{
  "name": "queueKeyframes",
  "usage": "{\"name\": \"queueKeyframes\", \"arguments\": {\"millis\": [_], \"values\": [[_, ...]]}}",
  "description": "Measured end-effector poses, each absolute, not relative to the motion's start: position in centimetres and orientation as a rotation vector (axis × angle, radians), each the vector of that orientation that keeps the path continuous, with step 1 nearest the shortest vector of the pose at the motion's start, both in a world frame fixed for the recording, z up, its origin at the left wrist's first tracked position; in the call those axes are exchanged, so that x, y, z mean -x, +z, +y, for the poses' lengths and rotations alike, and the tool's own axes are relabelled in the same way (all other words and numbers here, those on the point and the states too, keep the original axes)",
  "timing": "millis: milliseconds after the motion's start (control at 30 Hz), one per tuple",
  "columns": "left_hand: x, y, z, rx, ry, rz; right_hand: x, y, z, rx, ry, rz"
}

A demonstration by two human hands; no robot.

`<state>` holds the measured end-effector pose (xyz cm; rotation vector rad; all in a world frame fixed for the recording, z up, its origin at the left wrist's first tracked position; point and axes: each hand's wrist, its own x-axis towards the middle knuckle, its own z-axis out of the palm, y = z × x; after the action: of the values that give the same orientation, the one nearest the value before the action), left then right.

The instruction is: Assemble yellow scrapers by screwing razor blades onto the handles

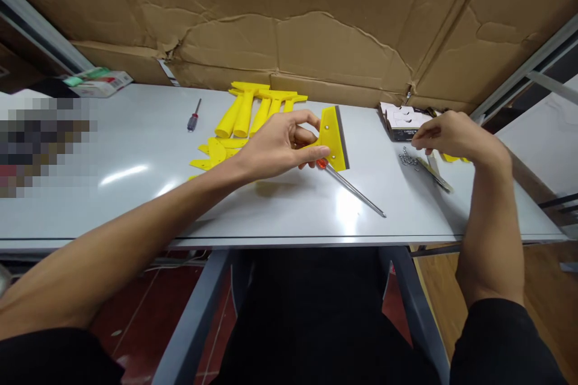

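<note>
My left hand [289,141] is closed on a yellow scraper [331,138] with a dark strip along its right edge and two small metal dots on its face. A screwdriver [356,187] with a red-orange handle points down to the right from beneath that hand; whether the hand touches it I cannot tell. Over at the right, my right hand [451,135] hovers above a small heap of screws [407,158], its fingertips pinched together. Anything between those fingertips is too small to make out. A utility knife [434,174] lies just beside the screws.
Several yellow handles [244,111] and flat yellow pieces [215,152] lie left of centre on the white table [135,210]. A small screwdriver [194,117] rests further left. Behind the screws stands an open box [401,123]. Cardboard [289,42] lines the back; another box [102,83] sits far left.
</note>
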<state>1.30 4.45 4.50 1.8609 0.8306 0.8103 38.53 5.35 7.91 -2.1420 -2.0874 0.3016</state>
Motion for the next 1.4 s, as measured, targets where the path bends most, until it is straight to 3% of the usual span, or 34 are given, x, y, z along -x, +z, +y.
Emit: {"name": "queueKeyframes", "arguments": {"millis": [267,1400], "values": [[-1.3,4.2,4.7,-1.838,0.81,0.807,-37.2,4.6,8.2,2.305,0.174,-2.195],[-1.5,3.9,4.4,-1.852,0.806,0.769,-35.7,4.4,6.5,2.067,0.109,-2.205]]}}
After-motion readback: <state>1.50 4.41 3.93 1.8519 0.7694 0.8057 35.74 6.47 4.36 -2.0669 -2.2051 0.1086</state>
